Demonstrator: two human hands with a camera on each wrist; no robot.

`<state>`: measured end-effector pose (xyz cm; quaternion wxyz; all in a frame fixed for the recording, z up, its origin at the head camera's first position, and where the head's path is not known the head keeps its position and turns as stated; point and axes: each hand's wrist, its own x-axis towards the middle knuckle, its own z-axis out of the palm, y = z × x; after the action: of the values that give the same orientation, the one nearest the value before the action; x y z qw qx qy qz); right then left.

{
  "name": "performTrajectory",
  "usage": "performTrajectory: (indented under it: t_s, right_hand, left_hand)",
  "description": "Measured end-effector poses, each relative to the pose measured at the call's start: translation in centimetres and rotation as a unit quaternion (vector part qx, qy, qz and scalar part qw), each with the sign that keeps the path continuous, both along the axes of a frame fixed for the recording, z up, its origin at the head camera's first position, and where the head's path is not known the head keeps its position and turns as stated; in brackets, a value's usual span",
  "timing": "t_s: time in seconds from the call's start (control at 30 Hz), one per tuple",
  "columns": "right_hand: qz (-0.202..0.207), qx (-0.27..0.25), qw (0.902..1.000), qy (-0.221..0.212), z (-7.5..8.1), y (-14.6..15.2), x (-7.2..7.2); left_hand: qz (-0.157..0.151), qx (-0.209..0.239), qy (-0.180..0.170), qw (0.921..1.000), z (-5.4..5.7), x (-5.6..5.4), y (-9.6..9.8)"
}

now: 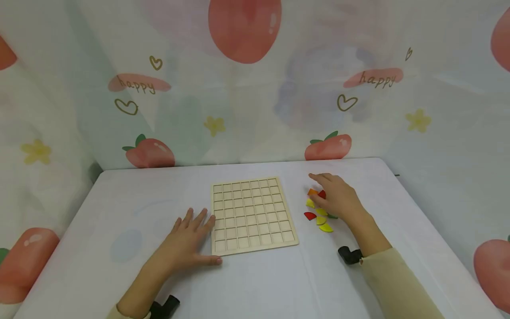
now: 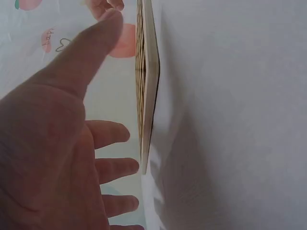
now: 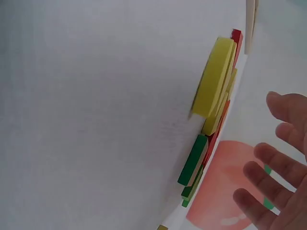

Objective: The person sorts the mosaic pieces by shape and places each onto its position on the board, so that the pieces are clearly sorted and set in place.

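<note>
A square pale wooden grid board [image 1: 255,217] lies flat on the white-covered table. At its left side is my left hand [image 1: 185,243], fingers spread, with the thumb near the front left corner. The left wrist view shows the board edge-on beside these fingers; contact is hard to tell. My right hand [image 1: 338,195] hovers over a loose group of small fan-shaped pieces right of the board, holding nothing. Among them are a yellow piece [image 1: 326,227], a red piece [image 1: 310,215], an orange piece [image 1: 312,192] and a green piece [image 3: 194,160]. The hand hides some of the group.
White cloth covers the table [image 1: 271,283]. Behind and at both sides hangs a printed curtain [image 1: 247,102] with fruit, hearts and flowers. A black wrist device [image 1: 350,255] sits by the right wrist, and another black device [image 1: 165,307] by the left.
</note>
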<state>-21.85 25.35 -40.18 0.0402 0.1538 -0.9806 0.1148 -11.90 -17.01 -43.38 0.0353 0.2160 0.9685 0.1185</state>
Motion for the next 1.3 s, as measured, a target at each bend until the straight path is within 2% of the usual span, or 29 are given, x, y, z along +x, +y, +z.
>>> performTrajectory:
  t_s: [0.2, 0.57, 0.67, 0.87, 1.07, 1.3]
  right_hand:
    - [-0.010, 0.032, 0.9990, -0.031, -0.4, 0.5, -0.9]
    - [-0.028, 0.028, 0.9953, -0.089, -0.7, 0.4, -1.9]
    - [-0.024, 0.026, 0.9949, -0.095, -0.9, 0.3, -2.1]
    - [-0.018, 0.023, 0.9945, -0.101, -1.0, 0.0, -2.2]
    - [-0.015, 0.023, 0.9939, -0.106, -0.8, -0.1, -2.2]
    - [-0.018, 0.027, 0.9940, -0.104, -1.0, -0.3, -2.4]
  left_hand:
    - [-0.007, 0.001, -0.031, 0.9995, -0.3, 0.0, 0.2]
    - [-0.019, 0.008, -0.020, 0.9996, -0.5, -1.1, 0.3]
    - [-0.009, 0.012, -0.023, 0.9996, -0.6, -1.3, 0.2]
    - [0.036, 0.002, -0.035, 0.9987, -0.4, -1.2, 0.1]
    - [0.047, 0.002, -0.048, 0.9978, -0.1, -1.2, 0.1]
    - [0.047, 0.002, -0.054, 0.9974, -0.5, -1.4, 0.1]
